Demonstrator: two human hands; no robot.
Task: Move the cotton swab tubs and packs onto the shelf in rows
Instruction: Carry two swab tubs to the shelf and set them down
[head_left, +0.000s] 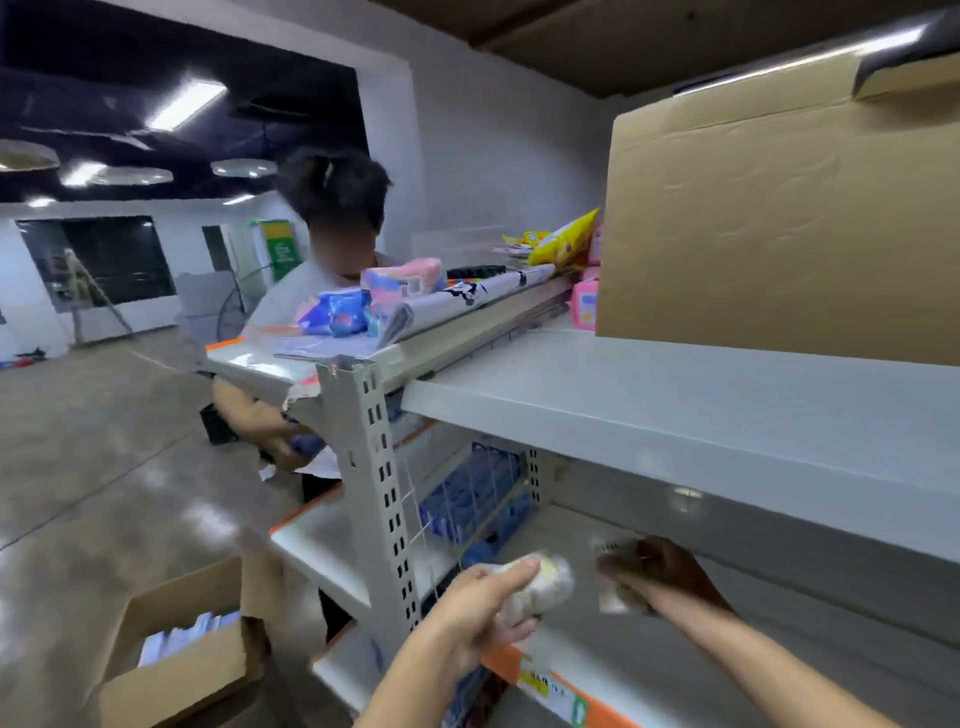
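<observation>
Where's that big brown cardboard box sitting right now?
In the head view, the big cardboard box stands on the upper shelf at the right, next to pink packs, above both hands working on the shelf below.

Clear swab pack (537, 587) held lengthwise, second clear pack (615, 577) blurred, over lower shelf (649, 670)

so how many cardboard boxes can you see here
2. One large cardboard box stands on the upper shelf at right; one open cardboard box sits on the floor at lower left. Others may be out of view.
</observation>
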